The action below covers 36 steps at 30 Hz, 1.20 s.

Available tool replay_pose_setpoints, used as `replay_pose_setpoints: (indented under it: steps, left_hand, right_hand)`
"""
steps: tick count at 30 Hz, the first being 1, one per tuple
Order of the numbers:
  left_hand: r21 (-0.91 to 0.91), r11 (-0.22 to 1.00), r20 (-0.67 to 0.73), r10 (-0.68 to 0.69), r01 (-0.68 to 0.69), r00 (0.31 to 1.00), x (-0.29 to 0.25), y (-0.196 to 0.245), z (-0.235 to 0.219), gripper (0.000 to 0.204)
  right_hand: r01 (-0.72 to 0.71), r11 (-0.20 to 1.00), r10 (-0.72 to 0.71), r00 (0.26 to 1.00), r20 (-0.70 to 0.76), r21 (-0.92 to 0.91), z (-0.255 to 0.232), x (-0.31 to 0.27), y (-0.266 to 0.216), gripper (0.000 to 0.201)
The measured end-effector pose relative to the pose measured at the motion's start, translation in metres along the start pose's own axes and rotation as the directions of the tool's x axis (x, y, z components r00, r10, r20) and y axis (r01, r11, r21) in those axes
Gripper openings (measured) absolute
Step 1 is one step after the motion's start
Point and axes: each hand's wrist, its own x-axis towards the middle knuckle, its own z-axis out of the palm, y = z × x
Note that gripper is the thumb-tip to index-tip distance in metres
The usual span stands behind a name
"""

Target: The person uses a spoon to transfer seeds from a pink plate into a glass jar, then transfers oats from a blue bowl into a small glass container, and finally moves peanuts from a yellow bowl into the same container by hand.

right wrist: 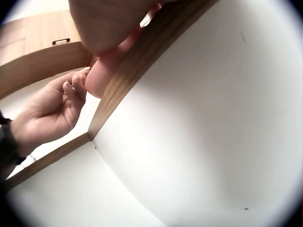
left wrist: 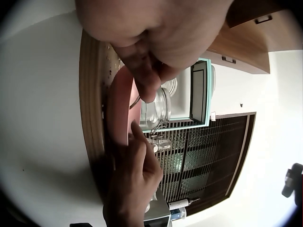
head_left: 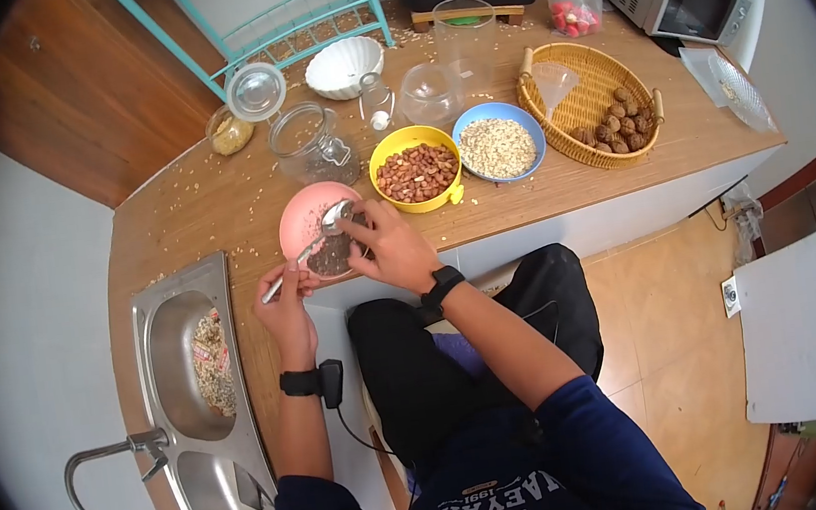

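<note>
Your left hand (head_left: 287, 311) pinches the spoon (head_left: 331, 222) over the pink bowl (head_left: 300, 210); whether your right hand (head_left: 395, 246) grips anything, I can't tell. The spoon's likely light and stiff; grip its handle (head_left: 272, 291).

A round pink bowl (head_left: 293, 211) sits before you at the counter's (head_left: 707, 138) edge, holding dark grains (head_left: 329, 260); a silver spoon (head_left: 329, 227) slants over them.
</note>
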Motion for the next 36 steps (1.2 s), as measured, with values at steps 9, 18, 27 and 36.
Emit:
replay_pose_setpoints:
  steps: [9, 18, 27, 36]
  left_hand:
    - [0.144, 0.977, 0.091, 0.144, -0.156, 0.985, -0.003, 0.003, -0.008, 0.025]
    - [0.171, 0.867, 0.153, 0.445, -0.467, 0.882, -0.016, 0.001, -0.005, 0.025]
    - [0.314, 0.778, 0.285, 0.47, -0.544, 0.836, -0.018, 0.006, 0.0, 0.029]
    - [0.279, 0.795, 0.325, 0.449, -0.538, 0.832, -0.022, 0.002, 0.002, 0.03]
  right_hand:
    - [-0.029, 1.0, 0.03, 0.997, 0.072, -0.009, -0.002, 0.0, -0.005, 0.063]
    - [-0.017, 0.998, 0.018, 1.0, 0.021, -0.058, 0.004, -0.001, -0.003, 0.067]
    - [-0.003, 0.994, 0.005, 1.0, 0.015, -0.108, 0.005, -0.002, -0.002, 0.071]
    - [-0.018, 0.993, 0.021, 0.999, 0.025, -0.113, 0.006, -0.001, -0.001, 0.072]
